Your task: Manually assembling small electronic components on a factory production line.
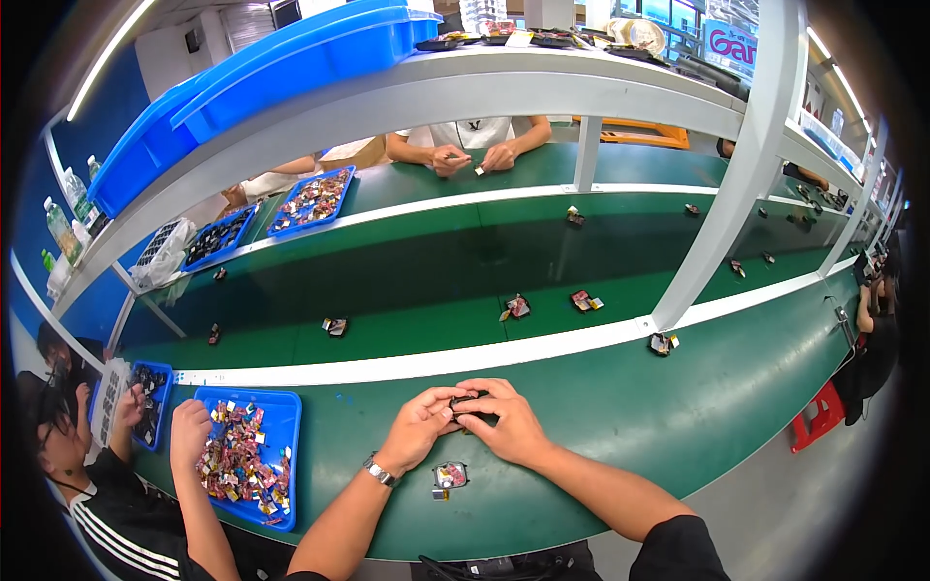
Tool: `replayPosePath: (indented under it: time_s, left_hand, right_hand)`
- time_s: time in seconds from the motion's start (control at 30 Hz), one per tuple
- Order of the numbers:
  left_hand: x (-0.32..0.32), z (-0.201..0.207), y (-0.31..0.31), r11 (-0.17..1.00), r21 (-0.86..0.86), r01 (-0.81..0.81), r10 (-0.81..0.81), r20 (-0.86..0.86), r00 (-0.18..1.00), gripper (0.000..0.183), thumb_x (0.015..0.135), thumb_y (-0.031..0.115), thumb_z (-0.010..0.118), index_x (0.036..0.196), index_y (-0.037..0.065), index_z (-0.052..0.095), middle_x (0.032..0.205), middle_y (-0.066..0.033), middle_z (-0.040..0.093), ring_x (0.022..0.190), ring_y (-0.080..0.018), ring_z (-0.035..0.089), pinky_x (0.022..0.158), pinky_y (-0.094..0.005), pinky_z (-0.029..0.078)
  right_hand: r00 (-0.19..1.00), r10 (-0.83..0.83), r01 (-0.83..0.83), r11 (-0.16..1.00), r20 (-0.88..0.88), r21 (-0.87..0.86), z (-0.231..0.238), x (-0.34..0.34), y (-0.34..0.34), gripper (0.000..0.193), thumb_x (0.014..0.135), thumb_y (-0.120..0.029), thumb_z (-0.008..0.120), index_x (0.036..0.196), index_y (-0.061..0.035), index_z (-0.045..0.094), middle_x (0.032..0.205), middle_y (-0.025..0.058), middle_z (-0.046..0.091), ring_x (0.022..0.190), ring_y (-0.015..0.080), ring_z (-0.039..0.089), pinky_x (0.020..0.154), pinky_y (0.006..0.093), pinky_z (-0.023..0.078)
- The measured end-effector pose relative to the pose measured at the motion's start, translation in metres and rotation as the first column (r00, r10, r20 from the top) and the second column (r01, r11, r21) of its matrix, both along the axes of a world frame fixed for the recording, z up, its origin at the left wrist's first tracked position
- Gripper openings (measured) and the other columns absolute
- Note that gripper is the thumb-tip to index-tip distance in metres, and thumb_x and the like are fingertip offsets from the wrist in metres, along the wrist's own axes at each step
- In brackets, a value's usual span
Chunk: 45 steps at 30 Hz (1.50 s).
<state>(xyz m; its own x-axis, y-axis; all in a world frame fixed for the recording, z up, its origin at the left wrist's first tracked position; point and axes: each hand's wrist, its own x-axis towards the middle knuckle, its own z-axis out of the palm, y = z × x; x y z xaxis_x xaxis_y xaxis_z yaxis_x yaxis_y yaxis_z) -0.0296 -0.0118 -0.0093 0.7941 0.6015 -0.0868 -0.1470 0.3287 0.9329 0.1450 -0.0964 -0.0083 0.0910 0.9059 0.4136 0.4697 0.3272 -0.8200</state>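
Where 2 hands (418, 426) (511, 426) meet, 1 blk pc (469, 395) held

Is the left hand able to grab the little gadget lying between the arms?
Probably yes: the little gadget lies close by, uncovered, though the left hand now holds a dark part.

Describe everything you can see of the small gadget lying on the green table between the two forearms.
The small gadget is dark-edged, plastic-looking and roughly squarish, reddish and whitish inside. It lies flat, open side up, on the green table. A yellow-and-pale piece sits at its near edge; whether they are joined is unclear. Finer details are too small to tell.
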Motion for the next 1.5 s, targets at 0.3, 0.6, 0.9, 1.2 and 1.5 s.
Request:
replayPosePath:
  time_s: [0.3,0.6,0.9,1.2,1.5]
  left_hand:
    - [0.000,0.002,0.002,0.999,-0.048,-0.013,0.016,0.058,0.998,0.031,0.102,0.009,0.047,0.131,0.000,0.050,0.136,-0.0113,0.054,0.120,-0.0176,0.055,0.101,-0.0341,0.047]
    - [-0.001,0.000,0.002,0.997,-0.026,-0.076,0.077,0.086,0.993,0.030,0.102,0.010,0.046,0.131,0.000,0.049,0.126,-0.0099,0.059,0.114,-0.0174,0.059,0.099,-0.0344,0.049]
    - [0.001,-0.005,0.005,0.990,-0.052,-0.130,0.133,0.064,0.989,0.030,0.100,0.006,0.045,0.130,0.001,0.050,0.117,-0.0084,0.062,0.105,-0.0161,0.062,0.090,-0.0327,0.054]
    - [0.012,0.032,0.008,0.998,0.050,-0.030,0.029,0.025,0.999,0.031,0.099,0.006,0.045,0.129,0.000,0.052,0.114,-0.0099,0.063,0.099,-0.0179,0.065,0.087,-0.0330,0.056]
    - [0.023,0.092,-0.046,0.983,0.182,-0.041,0.033,0.045,0.998,0.030,0.100,0.010,0.046,0.128,0.002,0.053,0.114,-0.0073,0.064,0.100,-0.0188,0.064,0.091,-0.0342,0.054]
  right_hand:
    - [1.000,-0.011,0.011,1.000,0.005,0.008,-0.001,-0.001,0.004,0.019,0.081,-0.010,0.072,0.100,-0.0100,0.074,0.129,0.0069,0.060,0.119,0.0287,0.052,0.097,0.0384,0.047]
    - [0.999,0.035,-0.034,0.999,-0.027,0.020,0.005,-0.007,0.010,0.022,0.084,-0.010,0.068,0.106,-0.0094,0.072,0.133,0.0089,0.057,0.124,0.0310,0.050,0.101,0.0398,0.045]
    - [0.976,-0.123,0.063,0.950,0.180,0.306,0.014,-0.005,0.011,0.015,0.077,-0.004,0.070,0.091,-0.0068,0.065,0.106,0.0085,0.060,0.098,0.0292,0.059,0.082,0.0372,0.051]
    - [0.922,-0.169,0.031,0.929,0.349,0.369,0.035,0.010,0.007,0.013,0.079,-0.016,0.066,0.091,-0.0103,0.070,0.095,0.0090,0.060,0.092,0.0298,0.060,0.079,0.0412,0.051]
    - [0.839,-0.339,0.148,0.895,0.426,0.422,0.103,0.010,-0.057,0.007,0.078,-0.015,0.067,0.080,-0.0084,0.069,0.089,0.0078,0.063,0.089,0.0294,0.064,0.078,0.0409,0.053]
